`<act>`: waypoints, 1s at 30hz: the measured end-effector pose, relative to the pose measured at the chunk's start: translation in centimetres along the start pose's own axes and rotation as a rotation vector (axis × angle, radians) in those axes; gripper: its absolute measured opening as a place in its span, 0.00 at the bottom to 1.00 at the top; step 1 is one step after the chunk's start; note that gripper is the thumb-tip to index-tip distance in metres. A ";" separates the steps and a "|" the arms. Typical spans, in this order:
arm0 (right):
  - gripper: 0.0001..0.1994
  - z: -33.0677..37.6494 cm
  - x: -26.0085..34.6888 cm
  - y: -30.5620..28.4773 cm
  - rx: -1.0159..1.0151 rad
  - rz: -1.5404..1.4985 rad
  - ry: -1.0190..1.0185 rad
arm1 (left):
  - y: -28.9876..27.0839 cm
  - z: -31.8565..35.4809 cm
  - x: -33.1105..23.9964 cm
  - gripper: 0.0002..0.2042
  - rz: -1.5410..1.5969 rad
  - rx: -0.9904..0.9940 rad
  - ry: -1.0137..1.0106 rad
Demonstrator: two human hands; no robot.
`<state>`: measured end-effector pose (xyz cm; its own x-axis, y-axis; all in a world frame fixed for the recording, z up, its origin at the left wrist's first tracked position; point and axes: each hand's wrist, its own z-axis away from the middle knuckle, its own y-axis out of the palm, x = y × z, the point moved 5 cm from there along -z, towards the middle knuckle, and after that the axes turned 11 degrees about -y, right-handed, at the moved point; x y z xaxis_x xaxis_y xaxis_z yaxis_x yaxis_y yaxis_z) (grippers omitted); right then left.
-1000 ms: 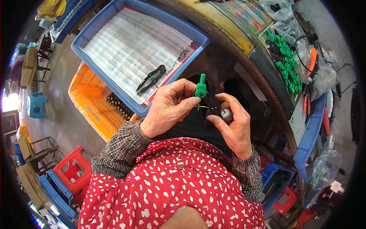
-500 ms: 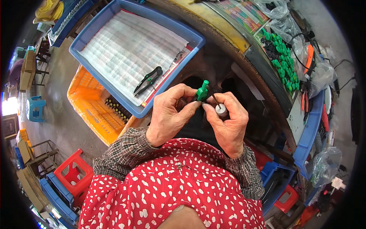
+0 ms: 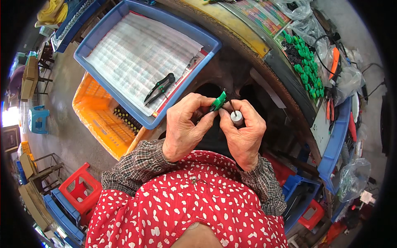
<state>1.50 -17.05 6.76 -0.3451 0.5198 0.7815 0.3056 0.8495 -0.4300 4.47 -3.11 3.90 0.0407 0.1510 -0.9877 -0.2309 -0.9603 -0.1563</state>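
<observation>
My left hand point(image 3: 187, 124) pinches a small green plastic part point(image 3: 218, 101) between thumb and fingertips. My right hand point(image 3: 245, 134) is closed round a tool with a pale round handle end point(image 3: 237, 118) and a thin dark shaft point(image 3: 230, 101); its exact kind does not show. The shaft's tip is up beside the green part; whether they touch I cannot tell. Both hands are close together above my lap. Beyond the left hand, a black tool with a green piece point(image 3: 160, 88) lies on white sheeting in a blue tray point(image 3: 213, 45).
Below the blue tray stands an orange crate point(image 3: 93, 120) with dark pieces inside. On the bench at right, several green parts point(image 3: 306, 66) lie near plastic bags point(image 3: 308, 29) and an orange-handled tool point(image 3: 335, 64). A red stool point(image 3: 84, 186) stands at lower left.
The green part has turned in my left fingers, its upright tip now tilted away. My right hand and its tool have shifted slightly left and up.
</observation>
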 end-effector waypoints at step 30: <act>0.22 1.8 1.3 -3.2 0.352 0.288 -0.176 | -2.2 -0.9 0.5 0.06 0.354 0.036 -0.330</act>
<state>-1.54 -18.95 8.36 -0.4450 0.7197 0.5329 0.1028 0.6322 -0.7680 5.85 -1.09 3.79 -0.3555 -0.1118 -0.9280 -0.2089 -0.9582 0.1955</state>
